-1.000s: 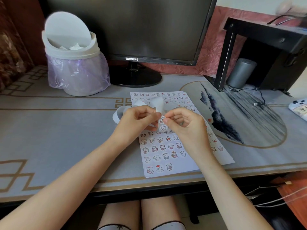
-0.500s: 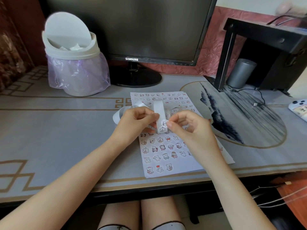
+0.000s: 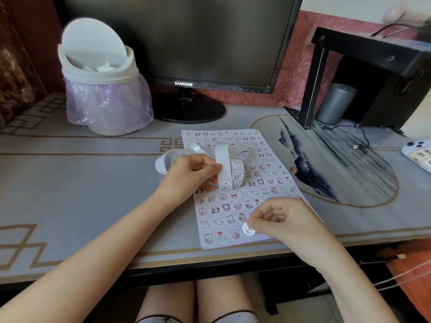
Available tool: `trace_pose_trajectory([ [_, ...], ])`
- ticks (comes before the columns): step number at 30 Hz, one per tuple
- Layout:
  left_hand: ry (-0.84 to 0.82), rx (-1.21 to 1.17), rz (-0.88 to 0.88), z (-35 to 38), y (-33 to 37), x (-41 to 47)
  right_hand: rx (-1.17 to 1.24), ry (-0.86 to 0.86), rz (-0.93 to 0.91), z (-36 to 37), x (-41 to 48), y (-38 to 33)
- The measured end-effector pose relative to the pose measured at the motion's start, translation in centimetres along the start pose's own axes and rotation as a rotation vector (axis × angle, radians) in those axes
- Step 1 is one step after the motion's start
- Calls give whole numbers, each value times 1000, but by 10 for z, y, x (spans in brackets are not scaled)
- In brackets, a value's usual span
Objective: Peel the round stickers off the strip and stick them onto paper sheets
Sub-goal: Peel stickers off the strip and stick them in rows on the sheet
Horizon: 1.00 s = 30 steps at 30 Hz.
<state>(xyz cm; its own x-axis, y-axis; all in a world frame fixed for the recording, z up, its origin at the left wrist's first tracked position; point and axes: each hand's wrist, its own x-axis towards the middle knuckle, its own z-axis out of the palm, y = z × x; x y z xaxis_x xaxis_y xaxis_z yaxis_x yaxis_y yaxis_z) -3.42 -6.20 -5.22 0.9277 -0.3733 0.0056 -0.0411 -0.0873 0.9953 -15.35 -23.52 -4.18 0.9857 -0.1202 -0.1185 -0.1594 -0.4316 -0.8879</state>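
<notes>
A white paper sheet covered with small cartoon stickers lies on the desk in front of the monitor. My left hand pinches a curling white sticker strip above the sheet's middle; round stickers show on its looped end. My right hand pinches one round sticker at the sheet's near right corner, just at the paper; I cannot tell whether it touches.
A white bin with a purple liner stands at the back left. A black monitor is behind the sheet. A black stand with a grey cylinder is at the back right. A phone lies at the right edge.
My right hand pulled one round sticker off the strip and moved down and right to the sheet's near right corner. My left hand stayed holding the strip.
</notes>
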Motion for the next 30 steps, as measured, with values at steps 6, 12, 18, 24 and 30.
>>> trace_pose_trajectory([
  [6,-5,2,-2,-1,-1,0,-16,12,12,4,1,2],
  [12,-7,-6,-5,0,0,0,-23,18,8,4,0,3],
  [18,-4,1,-5,0,1,-1,-37,22,-3,5,0,3],
  [24,-4,6,-9,0,1,-1,-61,39,-16,6,-2,5],
  [30,-3,17,-4,0,0,-1,-119,50,-39,8,-1,7],
])
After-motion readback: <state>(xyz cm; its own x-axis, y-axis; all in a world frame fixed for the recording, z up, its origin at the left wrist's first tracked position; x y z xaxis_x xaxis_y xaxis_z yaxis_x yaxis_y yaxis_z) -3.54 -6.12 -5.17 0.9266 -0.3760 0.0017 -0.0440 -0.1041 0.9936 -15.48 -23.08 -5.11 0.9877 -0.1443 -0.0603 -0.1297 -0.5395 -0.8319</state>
